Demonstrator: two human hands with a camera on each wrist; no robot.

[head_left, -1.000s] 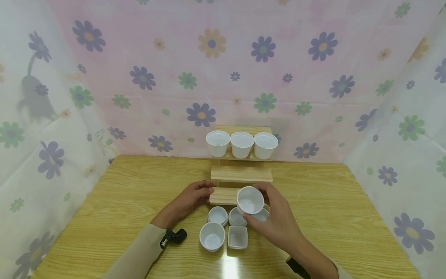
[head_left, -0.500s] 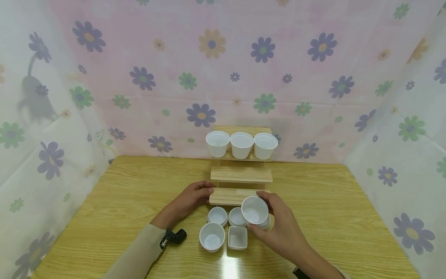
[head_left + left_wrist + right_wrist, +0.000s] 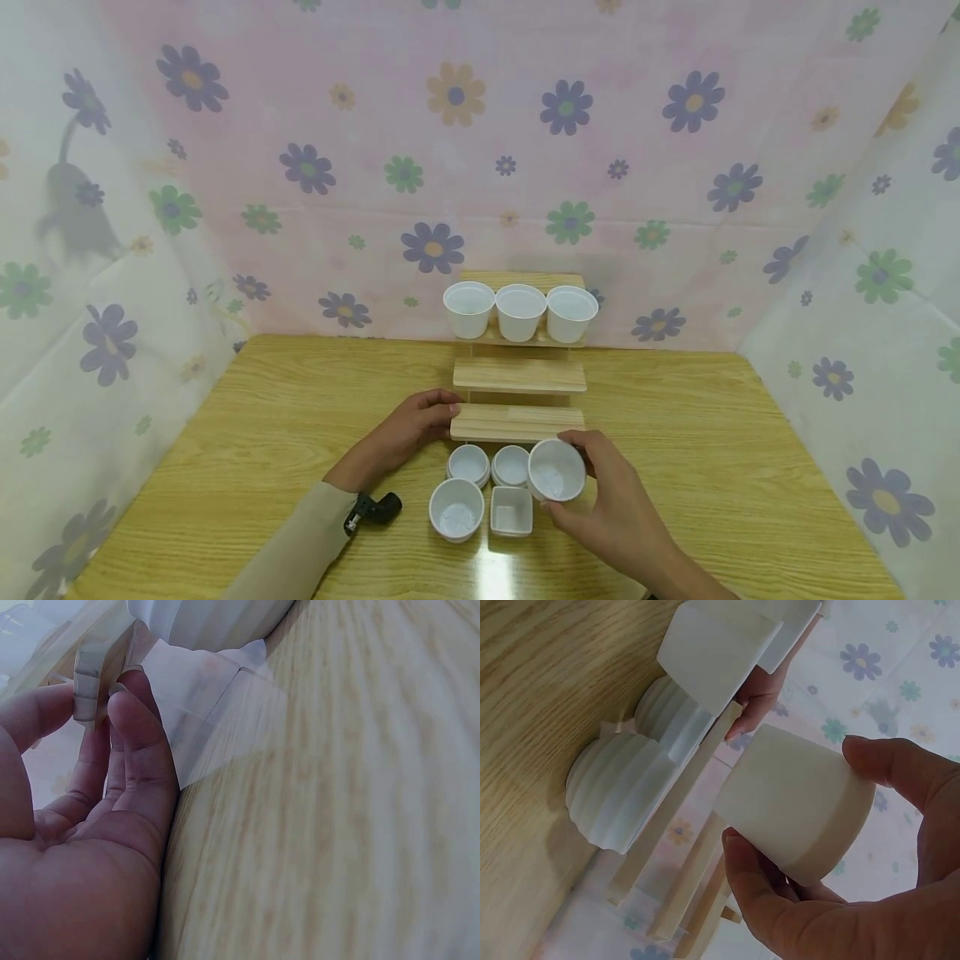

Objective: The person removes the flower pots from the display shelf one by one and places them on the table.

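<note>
My right hand (image 3: 615,508) grips a smooth white round pot (image 3: 557,471) between thumb and fingers, its mouth tilted toward the head camera. It hangs above the table, in front of the right end of a three-step wooden stand (image 3: 517,423). In the right wrist view the pot (image 3: 791,802) shows its plain side, pinched by the fingertips. My left hand (image 3: 416,423) pinches the left end of the stand's lowest shelf (image 3: 94,682), thumb on one side, fingers on the other. The held pot hides the place just behind it in the head view.
Three white pots (image 3: 521,312) stand in a row on the top shelf. Before the stand are two small ribbed pots (image 3: 468,465), a larger round pot (image 3: 457,508) and a square pot (image 3: 512,511). A flowered cloth (image 3: 510,167) surrounds the wooden table (image 3: 675,417).
My right hand has moved the held pot toward me and to the right, away from the lowest shelf. The left hand stays on the shelf end.
</note>
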